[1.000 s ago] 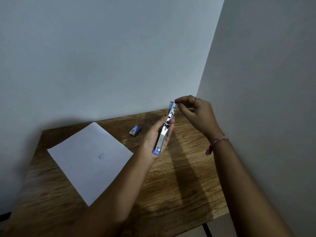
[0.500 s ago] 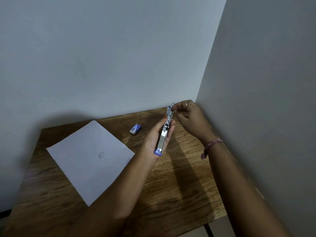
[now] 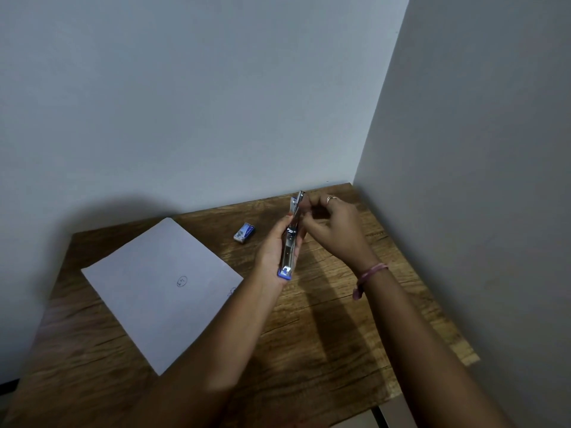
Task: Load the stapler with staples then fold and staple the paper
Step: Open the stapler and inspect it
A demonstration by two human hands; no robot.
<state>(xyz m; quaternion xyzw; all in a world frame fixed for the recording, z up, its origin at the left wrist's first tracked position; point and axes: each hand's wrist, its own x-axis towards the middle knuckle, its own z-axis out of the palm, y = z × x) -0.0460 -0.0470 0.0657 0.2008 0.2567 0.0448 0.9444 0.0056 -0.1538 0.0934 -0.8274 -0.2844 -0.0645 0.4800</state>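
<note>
Head view: stapler [image 3: 289, 242], swung open, is held above the desk [image 3: 324, 319] near the wall corner, left hand [image 3: 278, 248] gripping it, right hand [image 3: 333, 230] pinching its far end. Paper [image 3: 154, 288] bears small circled writing, unreadable.

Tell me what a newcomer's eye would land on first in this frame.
First the stapler, swung open and held above the wooden table near the far right corner: the left hand grips its body while the right hand pinches at its top end. Next, the white paper lying flat on the table's left side, with a small blue staple box beyond it, near the wall.
</note>
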